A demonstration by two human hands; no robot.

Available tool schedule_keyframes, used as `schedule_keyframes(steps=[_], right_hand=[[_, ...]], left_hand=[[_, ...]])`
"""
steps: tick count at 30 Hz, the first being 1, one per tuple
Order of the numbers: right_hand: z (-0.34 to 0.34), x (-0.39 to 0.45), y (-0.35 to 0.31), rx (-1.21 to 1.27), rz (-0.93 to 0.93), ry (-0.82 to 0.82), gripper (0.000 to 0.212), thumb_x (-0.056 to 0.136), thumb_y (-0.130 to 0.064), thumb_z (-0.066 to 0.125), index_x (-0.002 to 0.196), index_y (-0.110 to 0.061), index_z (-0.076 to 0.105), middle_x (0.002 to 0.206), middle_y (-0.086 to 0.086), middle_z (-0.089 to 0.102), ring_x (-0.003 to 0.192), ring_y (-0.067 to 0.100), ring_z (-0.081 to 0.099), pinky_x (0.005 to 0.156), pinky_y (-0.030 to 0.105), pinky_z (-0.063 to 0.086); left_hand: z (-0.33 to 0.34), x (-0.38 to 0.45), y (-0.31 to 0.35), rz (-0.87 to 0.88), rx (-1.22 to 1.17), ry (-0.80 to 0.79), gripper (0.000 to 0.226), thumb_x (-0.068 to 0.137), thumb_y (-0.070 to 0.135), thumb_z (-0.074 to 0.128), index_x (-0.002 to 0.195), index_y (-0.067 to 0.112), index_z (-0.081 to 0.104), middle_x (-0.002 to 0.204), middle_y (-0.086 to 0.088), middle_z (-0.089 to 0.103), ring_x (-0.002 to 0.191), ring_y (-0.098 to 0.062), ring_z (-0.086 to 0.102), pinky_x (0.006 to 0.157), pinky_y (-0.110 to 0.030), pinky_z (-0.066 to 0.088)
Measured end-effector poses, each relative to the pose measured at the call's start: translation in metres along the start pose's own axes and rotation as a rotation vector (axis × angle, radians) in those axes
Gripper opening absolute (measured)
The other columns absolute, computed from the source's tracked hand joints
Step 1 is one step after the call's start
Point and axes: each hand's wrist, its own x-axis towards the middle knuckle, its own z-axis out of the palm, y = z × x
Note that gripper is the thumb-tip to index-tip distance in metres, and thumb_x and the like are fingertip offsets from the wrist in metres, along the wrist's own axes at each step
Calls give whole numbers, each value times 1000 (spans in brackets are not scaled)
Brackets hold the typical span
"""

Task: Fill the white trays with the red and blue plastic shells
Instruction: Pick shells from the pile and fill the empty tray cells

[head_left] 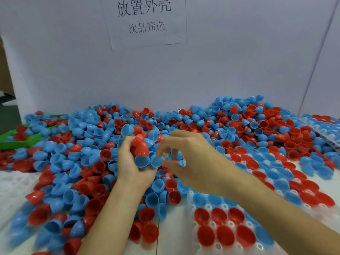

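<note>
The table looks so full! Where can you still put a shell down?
Bare strip of table between the loose pile and the white tray. Empty tray cups show at its near edge. The middle, around both hands, is crowded with shells.

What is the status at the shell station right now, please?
Left hand grips a clutch of red and blue shells. Right hand pinches a blue shell. White tray partly filled; loose pile crowds its edge.
</note>
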Motion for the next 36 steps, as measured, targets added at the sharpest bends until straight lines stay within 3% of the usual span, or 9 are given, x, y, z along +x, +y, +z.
schedule_keyframes(steps=[5, 11, 14, 17, 19, 22, 26, 33, 36], right_hand=[[25, 14, -7, -109, 81, 91, 17, 96, -32, 59, 92, -23, 73, 81, -12, 52, 79, 12, 56, 72, 39, 56], [40, 25, -8, 123, 342, 112, 33, 83, -46, 72, 75, -15, 77, 49, -3, 58, 45, 13, 51, 51, 29, 53], [44, 27, -7, 228, 392, 120, 30, 82, -37, 76, 67, -11, 76, 53, 2, 64, 43, 9, 51, 46, 25, 49], [43, 28, -2, 374, 479, 92, 25, 82, -28, 77, 67, -8, 76, 61, 9, 69, 50, 14, 54, 52, 28, 52], [40, 26, 2, 423, 525, 57, 22, 83, -25, 76, 68, -8, 76, 55, 2, 67, 48, 2, 51, 46, 18, 47], [34, 19, 6, 458, 553, 33, 18, 85, -20, 73, 72, -10, 77, 52, -10, 65, 47, -9, 50, 49, 5, 40], [20, 6, 14, 487, 557, -1, 16, 89, -23, 70, 79, -12, 74, 66, 4, 62, 53, 8, 49, 59, 22, 48], [-25, -38, 45, 407, 561, -7, 13, 94, -21, 65, 86, -14, 73, 59, -9, 64, 49, 4, 53, 49, 19, 44], [-48, -63, 60, 326, 556, 11, 12, 92, -20, 68, 82, -16, 74, 68, -6, 71, 56, 8, 64, 63, 28, 56]], left_hand=[[1, 0, -2, 15, 19, 56, 45, 87, 17, 53, 43, 20, 44, 46, 6, 42, 37, -9, 45, 38, -20, 43], [-3, 5, -9, 47, 60, 163, 27, 85, 23, 60, 61, 18, 49, 56, 5, 50, 48, -13, 55, 53, -27, 55], [-3, 6, -11, 44, 67, 168, 17, 84, 23, 60, 72, 16, 50, 64, 1, 52, 61, -17, 56, 69, -33, 54], [-3, 7, -11, 61, 64, 176, 23, 85, 20, 59, 66, 19, 46, 61, 3, 47, 58, -14, 51, 61, -29, 51], [-3, 8, -9, 62, 33, 167, 26, 86, 20, 59, 61, 18, 51, 59, 3, 51, 57, -15, 55, 57, -30, 57], [-3, 6, -5, 42, -4, 128, 16, 86, 22, 59, 78, 10, 65, 74, -7, 66, 74, -26, 67, 80, -46, 61], [-3, 7, -3, 61, -58, 136, 15, 87, 20, 59, 97, 9, 63, 98, -12, 69, 92, -31, 69, 88, -51, 57], [-5, 8, -6, 70, -64, 90, 13, 90, 22, 60, 82, 12, 64, 82, -9, 76, 101, -31, 69, 86, -50, 58], [-6, 8, -8, 77, -26, 53, 11, 73, 19, 73, 77, 13, 65, 95, -10, 74, 104, -32, 70, 83, -50, 59]])
